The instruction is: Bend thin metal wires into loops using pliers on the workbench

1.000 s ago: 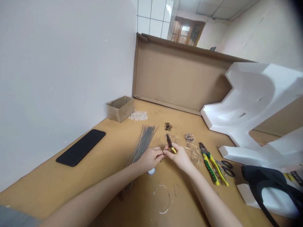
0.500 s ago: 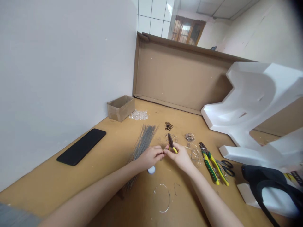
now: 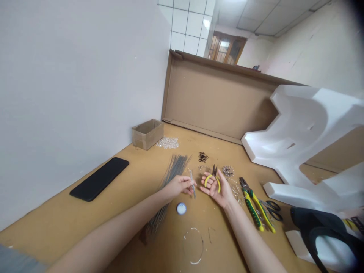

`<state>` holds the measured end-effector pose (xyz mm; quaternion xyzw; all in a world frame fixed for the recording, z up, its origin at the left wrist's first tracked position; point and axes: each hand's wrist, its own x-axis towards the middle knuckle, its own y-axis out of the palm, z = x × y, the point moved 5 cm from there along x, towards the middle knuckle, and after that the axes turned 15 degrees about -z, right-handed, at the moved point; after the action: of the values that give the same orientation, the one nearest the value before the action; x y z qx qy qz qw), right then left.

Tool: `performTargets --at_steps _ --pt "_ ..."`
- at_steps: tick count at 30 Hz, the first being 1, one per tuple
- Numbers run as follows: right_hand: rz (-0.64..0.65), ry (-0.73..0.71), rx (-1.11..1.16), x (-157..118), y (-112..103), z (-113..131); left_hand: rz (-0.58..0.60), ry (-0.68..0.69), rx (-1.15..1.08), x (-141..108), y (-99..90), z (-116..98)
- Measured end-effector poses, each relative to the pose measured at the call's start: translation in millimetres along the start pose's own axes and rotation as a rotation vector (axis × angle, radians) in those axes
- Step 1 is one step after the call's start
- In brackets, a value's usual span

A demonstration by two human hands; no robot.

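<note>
My left hand (image 3: 180, 187) is closed, pinching a short, thin grey metal piece (image 3: 191, 179) that stands nearly upright; its exact kind is unclear. Across the palm of my right hand (image 3: 218, 191), turned upward with loosely curled fingers, rest small needle-nose pliers (image 3: 214, 172). Their yellow handles are spread and their dark jaws point away from me. Beneath and beyond my left forearm lies a bundle of straight grey wires (image 3: 174, 168). A small round white-and-blue lid or tub (image 3: 181, 208) sits just below my left hand. Nearer me lies a bent wire loop (image 3: 203, 246).
Black rings (image 3: 203, 157), clear beads (image 3: 167, 142) and a coil of wire (image 3: 228, 171) lie farther back. Larger green-yellow pliers (image 3: 253, 208) and scissors (image 3: 273, 210) are at right. A cardboard box (image 3: 148, 134), black phone-like slab (image 3: 99, 179) and white foam (image 3: 301, 117) surround them.
My hands, close together before, have moved apart. My right palm has turned up with the plier handles spread, and the grey piece now shows in my left fingers. The camera view tilted slightly upward.
</note>
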<state>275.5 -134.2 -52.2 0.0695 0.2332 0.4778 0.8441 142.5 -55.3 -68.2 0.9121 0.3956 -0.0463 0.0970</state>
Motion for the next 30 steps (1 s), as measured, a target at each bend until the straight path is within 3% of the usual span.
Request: performTargets --at_steps 5,13,30 --pt "-0.011 0.042 0.065 13 -11 -14 0.005 -0.045 -0.108 2 -3.2 2" --pt "0.087 -0.022 0.152 11 -1 -19 -0.013 -0.033 -0.120 1 -4.8 0" --pt "0.085 -0.110 -0.041 -5 10 -13 -0.006 -0.035 -0.096 1 -4.0 4"
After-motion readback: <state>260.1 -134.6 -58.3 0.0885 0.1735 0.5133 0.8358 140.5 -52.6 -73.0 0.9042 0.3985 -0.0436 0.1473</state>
